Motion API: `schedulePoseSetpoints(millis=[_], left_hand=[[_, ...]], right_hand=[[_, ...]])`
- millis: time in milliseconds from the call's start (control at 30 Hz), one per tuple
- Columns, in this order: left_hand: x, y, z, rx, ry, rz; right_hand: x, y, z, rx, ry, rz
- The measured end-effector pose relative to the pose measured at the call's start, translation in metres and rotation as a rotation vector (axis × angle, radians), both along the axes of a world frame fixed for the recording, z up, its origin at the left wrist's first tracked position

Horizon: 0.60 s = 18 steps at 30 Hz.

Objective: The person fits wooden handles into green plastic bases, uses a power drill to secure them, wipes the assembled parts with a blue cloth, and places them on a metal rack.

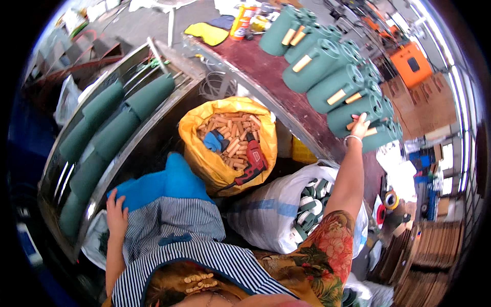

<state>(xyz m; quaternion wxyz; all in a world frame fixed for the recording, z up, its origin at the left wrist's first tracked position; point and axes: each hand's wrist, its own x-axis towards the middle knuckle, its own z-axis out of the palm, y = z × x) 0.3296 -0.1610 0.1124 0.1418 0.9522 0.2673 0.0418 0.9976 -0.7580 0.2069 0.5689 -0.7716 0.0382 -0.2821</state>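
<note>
At the right end of the dark red table, my right hand (359, 125) reaches out with its fingers bent round the wooden grip of a green cylinder (342, 116). Part of that grip is hidden under the fingers. Several similar green cylinders (309, 71) with pale wooden grips stand packed in rows beside it. My left hand (117, 212) lies on the blue cloth (148, 189) over my lap, fingers spread and holding nothing.
A yellow sack (192, 138) of wooden grips (232, 135) stands before me, a red power drill (255, 159) on it. Right of it is a white sack (261, 210) of green-and-white pieces. Green rounded parts (110, 130) line a metal frame at left. The red table (255, 64) has a metal edge.
</note>
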Motion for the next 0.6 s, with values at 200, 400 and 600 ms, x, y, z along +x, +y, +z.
schedulePoseSetpoints(millis=[200,400,600], left_hand=[[-0.038,0.006,-0.045,0.012,-0.206,0.448],[-0.055,0.023,-0.01,0.21,-0.489,0.711],[-0.206,0.018,-0.051,0.12,-0.408,1.005]], right_hand=[[0.065,-0.035,-0.002,-0.945,0.386,-0.07],[-0.027,0.118,-0.035,-1.102,-0.425,-0.057],[-0.166,0.239,0.028,-1.187,-0.712,0.37]])
